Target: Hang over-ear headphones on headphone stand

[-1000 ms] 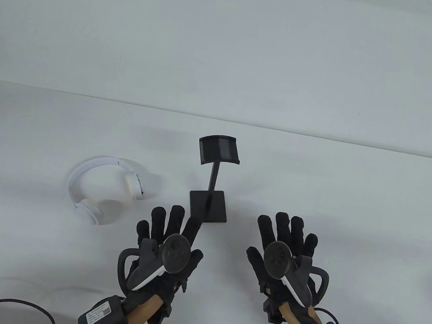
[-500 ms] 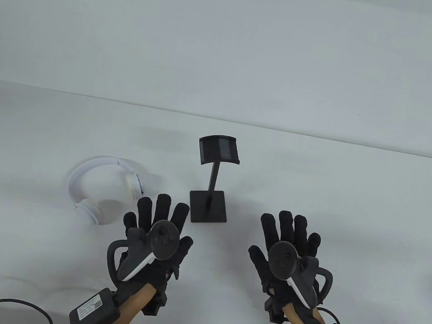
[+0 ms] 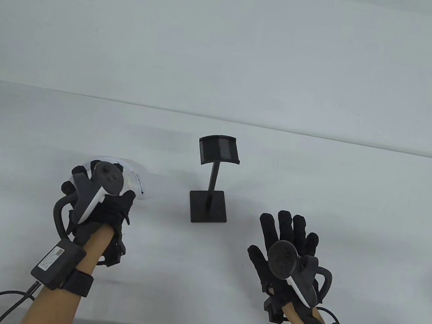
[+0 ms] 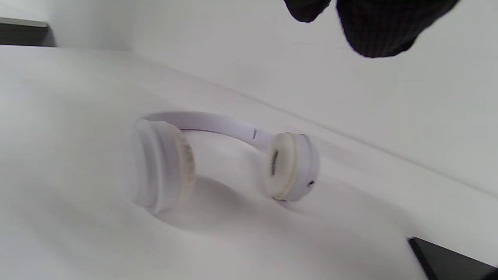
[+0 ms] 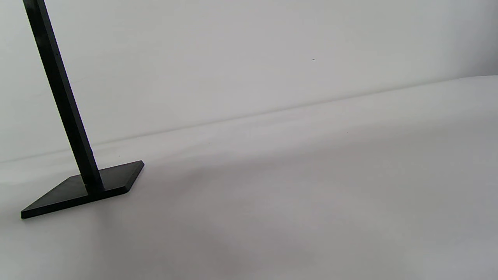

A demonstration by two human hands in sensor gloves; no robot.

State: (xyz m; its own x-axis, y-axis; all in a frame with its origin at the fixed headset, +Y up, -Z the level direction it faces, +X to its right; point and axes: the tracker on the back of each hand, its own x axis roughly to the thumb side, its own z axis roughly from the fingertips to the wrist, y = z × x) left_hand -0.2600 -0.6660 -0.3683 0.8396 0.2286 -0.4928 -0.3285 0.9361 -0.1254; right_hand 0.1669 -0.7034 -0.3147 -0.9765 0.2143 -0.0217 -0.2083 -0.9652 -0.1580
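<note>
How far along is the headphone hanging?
Nothing is hung yet: the stand is bare and the headphones lie on the table. In hand: the left hand hovers over them, no grip visible. The right hand is spread, idle. Left: grasp, lift, hang.

A: Headphones (image 4: 218, 155): white, over-ear, lying on the white table, well left of the stand. Headband arched along the far side, low to the surface. Both ear cups standing on edge, cream pads facing each other across the gap. Mostly hidden in the table view; only a white sliver (image 3: 137, 182) visible there.

B: And the headphone stand (image 3: 213, 182)?

A: Black, upright at table centre. Flat square base resting on the surface; thin straight post rising from near its far edge. Curved saddle plate on top, bare. Post and base (image 5: 83, 182) visible in the right wrist view.
</note>
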